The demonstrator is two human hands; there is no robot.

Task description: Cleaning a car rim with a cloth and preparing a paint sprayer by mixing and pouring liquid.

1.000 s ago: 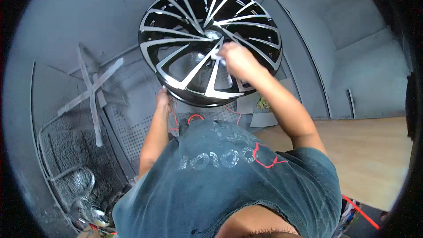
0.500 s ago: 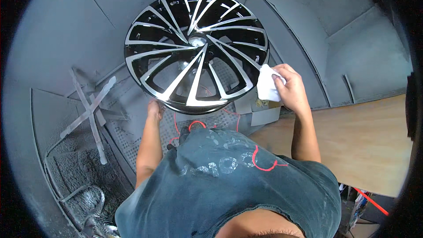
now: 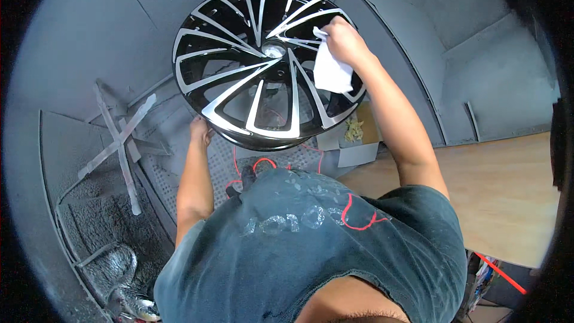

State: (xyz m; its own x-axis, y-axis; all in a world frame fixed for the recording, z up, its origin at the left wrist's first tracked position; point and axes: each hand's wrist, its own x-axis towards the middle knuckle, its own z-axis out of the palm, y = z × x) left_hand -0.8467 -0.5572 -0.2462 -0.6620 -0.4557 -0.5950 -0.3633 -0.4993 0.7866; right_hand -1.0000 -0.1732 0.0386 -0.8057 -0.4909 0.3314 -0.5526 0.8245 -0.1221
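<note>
A black alloy wheel [image 3: 237,109] with bright silver spokes and a silver centre sits raised at the top middle. My left hand [image 3: 201,128] grips the lower left of the wheel's rim, its fingertips partly hidden behind it. My right hand [image 3: 344,42] pinches a white cloth [image 3: 332,72] over the spokes on the wheel's right side, near the rim; whether the cloth touches the surface I cannot tell.
Grey sprayed booth walls [image 3: 89,30] surround me. A taped cross-shaped stand [image 3: 122,137] is at left. Below the wheel lie red hoses [image 3: 263,163] and a cardboard box [image 3: 357,154] with yellowish scraps. A plywood board [image 3: 490,185] spans the right.
My right hand, near the hub a second ago, moved out to the right edge with the cloth, then up and inward over the right spokes. The spokes' orientation has shifted as the wheel turned.
</note>
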